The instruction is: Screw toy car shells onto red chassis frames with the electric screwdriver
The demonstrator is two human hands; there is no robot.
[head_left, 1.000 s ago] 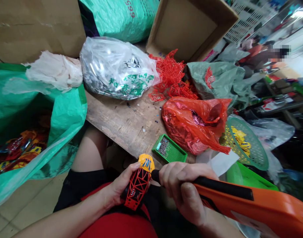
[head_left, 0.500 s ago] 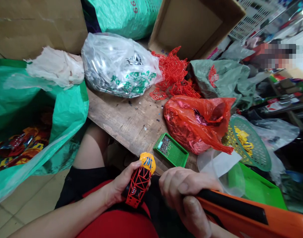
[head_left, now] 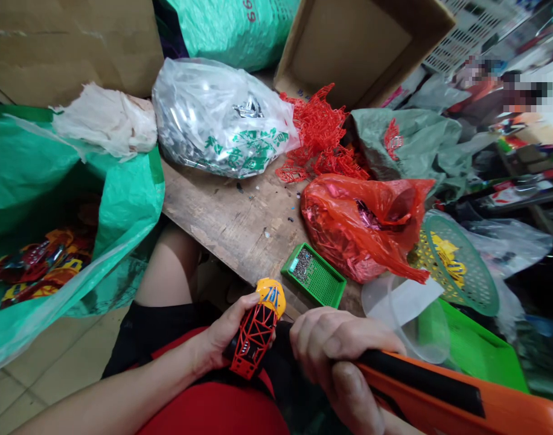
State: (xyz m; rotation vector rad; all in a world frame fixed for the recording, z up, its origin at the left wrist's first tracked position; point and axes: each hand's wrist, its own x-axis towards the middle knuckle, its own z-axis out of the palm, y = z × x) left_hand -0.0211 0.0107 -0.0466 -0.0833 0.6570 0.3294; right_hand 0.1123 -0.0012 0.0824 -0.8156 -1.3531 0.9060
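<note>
Two bare hands in frame, and the star here is a red lattice toy car shell [head_left: 253, 338], a moulded plastic cage of crisscrossing struts topped by a yellow nose cap [head_left: 271, 297] with blue markings. It sits tilted, yellow end up, held over the lap just short of the edge of a scuffed wooden workbench [head_left: 222, 223]. The left hand [head_left: 220, 341] has it firmly grasped, fingers [head_left: 235, 311] curled around the shell, with the forearm coming in low from the lower left. Just beside it, the right hand [head_left: 335, 356] is clenched around an orange plastic tool with a black grip strip [head_left: 439, 414], knuckles up and the tool's body running off to the lower right. On the bench, a small green plastic tray [head_left: 324, 284] holds a heap of tiny metal screws [head_left: 302, 264] near the shell. Behind it, a bulging red plastic bag [head_left: 349, 235] sits by a tangle of red plastic sprue [head_left: 319, 139] and a clear plastic bag of silvery parts [head_left: 204, 121].
</note>
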